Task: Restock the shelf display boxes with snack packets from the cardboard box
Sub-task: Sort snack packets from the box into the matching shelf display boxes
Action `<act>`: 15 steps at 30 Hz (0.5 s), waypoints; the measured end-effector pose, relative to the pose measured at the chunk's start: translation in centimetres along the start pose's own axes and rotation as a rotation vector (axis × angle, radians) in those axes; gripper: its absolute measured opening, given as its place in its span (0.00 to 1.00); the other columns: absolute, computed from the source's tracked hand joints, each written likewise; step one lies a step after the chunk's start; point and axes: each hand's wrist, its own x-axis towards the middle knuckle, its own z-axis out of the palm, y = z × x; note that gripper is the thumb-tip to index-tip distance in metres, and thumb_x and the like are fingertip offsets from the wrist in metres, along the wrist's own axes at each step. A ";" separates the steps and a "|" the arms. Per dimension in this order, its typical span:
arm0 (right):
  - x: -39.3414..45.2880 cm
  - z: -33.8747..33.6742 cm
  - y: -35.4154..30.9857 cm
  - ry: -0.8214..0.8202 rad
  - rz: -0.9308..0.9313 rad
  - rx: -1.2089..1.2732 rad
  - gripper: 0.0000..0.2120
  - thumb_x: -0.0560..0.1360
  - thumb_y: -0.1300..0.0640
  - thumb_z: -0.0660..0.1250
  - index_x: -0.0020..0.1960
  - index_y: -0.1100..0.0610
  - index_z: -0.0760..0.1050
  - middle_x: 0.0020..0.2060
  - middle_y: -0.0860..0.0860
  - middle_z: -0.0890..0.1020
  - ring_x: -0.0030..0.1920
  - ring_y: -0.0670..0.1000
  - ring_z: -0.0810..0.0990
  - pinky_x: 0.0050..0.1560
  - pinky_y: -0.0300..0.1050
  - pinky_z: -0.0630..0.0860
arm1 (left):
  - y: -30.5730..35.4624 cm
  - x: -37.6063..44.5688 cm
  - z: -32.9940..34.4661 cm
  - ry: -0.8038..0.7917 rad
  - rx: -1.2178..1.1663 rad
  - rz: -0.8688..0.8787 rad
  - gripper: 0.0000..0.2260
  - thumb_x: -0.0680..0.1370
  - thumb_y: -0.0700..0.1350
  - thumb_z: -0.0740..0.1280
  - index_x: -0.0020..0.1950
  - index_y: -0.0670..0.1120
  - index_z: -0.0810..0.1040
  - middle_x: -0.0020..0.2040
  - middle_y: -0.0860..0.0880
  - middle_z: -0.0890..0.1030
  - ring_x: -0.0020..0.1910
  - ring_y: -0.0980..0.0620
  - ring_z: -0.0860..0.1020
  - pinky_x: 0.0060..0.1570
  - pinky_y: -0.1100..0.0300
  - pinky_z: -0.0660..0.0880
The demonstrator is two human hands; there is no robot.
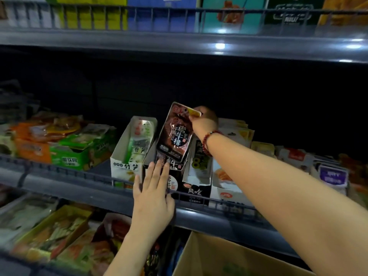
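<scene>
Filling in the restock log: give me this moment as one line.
step: packet into box | right hand: pinches dark snack packet by its top | left hand: flat against black display box front | cardboard box: below

red bead bracelet (pixel 207 143), wire shelf rail (pixel 59 172)

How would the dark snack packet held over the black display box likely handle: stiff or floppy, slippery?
The dark snack packet hangs from a top-corner pinch by the right hand and stays fairly flat, so probably light and semi-stiff. Its glossy film suggests it may be slippery. The left hand rests against the black display box, perhaps because it shifts easily.
</scene>
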 end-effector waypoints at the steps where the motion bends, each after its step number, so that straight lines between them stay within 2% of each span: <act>1: -0.2 0.2 0.2 -0.021 -0.016 -0.036 0.06 0.78 0.58 0.64 0.54 0.52 0.77 0.47 0.50 0.80 0.50 0.53 0.80 0.48 0.46 0.78 | 0.0 -0.1 0.0 -0.003 -0.003 0.002 0.30 0.71 0.48 0.54 0.74 0.44 0.65 0.74 0.44 0.68 0.74 0.46 0.62 0.66 0.37 0.62; 7: -3.1 1.4 2.3 -0.226 -0.129 -0.261 0.10 0.78 0.55 0.65 0.58 0.51 0.77 0.51 0.48 0.79 0.45 0.46 0.75 0.38 0.39 0.71 | 0.2 -0.1 -0.1 -0.001 -0.021 -0.010 0.31 0.71 0.48 0.55 0.75 0.44 0.63 0.74 0.43 0.68 0.74 0.44 0.64 0.67 0.40 0.60; 10: -3.8 1.9 3.4 -0.204 -0.095 -0.241 0.14 0.77 0.56 0.66 0.62 0.51 0.76 0.57 0.50 0.80 0.47 0.48 0.78 0.43 0.40 0.75 | 0.4 -0.3 -0.5 -0.019 0.003 -0.007 0.31 0.71 0.47 0.55 0.75 0.44 0.63 0.73 0.42 0.69 0.73 0.42 0.66 0.65 0.38 0.61; 13: -4.1 1.7 3.8 -0.234 -0.098 -0.199 0.22 0.77 0.59 0.66 0.70 0.51 0.70 0.63 0.53 0.76 0.52 0.50 0.79 0.46 0.37 0.75 | 0.7 -0.2 -1.0 -0.079 0.020 -0.037 0.33 0.68 0.45 0.63 0.74 0.42 0.66 0.73 0.41 0.69 0.72 0.40 0.68 0.64 0.36 0.65; 15: -4.7 1.2 4.0 -0.237 -0.111 -0.181 0.26 0.77 0.60 0.67 0.73 0.50 0.65 0.67 0.53 0.72 0.55 0.49 0.77 0.52 0.37 0.73 | 1.3 -0.3 -1.8 -0.109 0.000 -0.056 0.31 0.73 0.43 0.63 0.77 0.44 0.62 0.77 0.42 0.61 0.76 0.43 0.60 0.70 0.38 0.59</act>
